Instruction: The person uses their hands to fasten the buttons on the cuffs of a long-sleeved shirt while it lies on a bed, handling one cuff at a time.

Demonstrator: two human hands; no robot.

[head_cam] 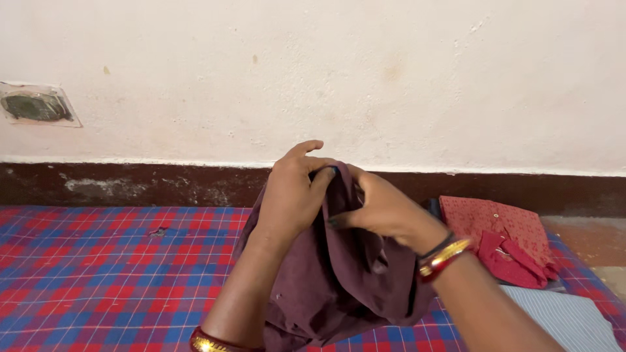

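Maroon garment [339, 274], soft and crumpled, is gripped at its top by left hand [293, 195] and right hand [385, 212].

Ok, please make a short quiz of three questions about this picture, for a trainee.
1. True or false: both hands grip the maroon garment.
2. What lies at the right, on the checked sheet? A) a red folded garment B) a green towel C) a basket
3. Fill in: the right hand has red and gold ______ at its wrist.

Key: 1 true: the left hand and the right hand hold it up together. 2 A, the red garment. 3 bangles.
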